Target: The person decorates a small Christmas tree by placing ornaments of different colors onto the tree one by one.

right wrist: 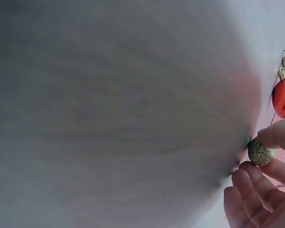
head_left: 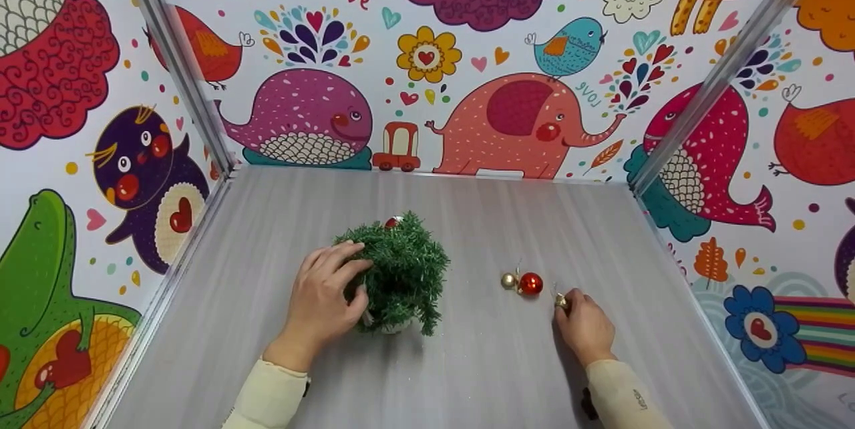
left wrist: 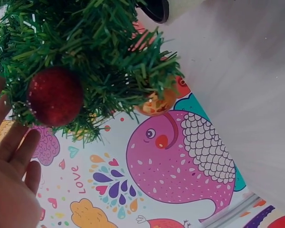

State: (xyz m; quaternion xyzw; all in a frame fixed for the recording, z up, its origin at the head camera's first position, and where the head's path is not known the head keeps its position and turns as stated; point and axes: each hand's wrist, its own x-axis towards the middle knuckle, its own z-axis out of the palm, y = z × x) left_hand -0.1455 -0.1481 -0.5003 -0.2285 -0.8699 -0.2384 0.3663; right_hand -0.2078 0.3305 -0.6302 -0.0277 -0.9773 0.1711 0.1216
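A small green tinsel Christmas tree stands left of the table's middle. My left hand touches its left side, fingers over the branches and thumb lower down. In the left wrist view a dark red ball and a shiny orange-gold ball hang among the branches, with loosely bent fingers beside the red one. Farther right, my right hand pinches a small gold glitter bauble between thumb and fingers, low over the table. Left of that hand lie a shiny red bauble and a small gold bauble.
The grey wood-grain table is bounded by metal rails at its sides. Behind it rises a wall printed with cartoon animals. Metal posts stand at the back corners.
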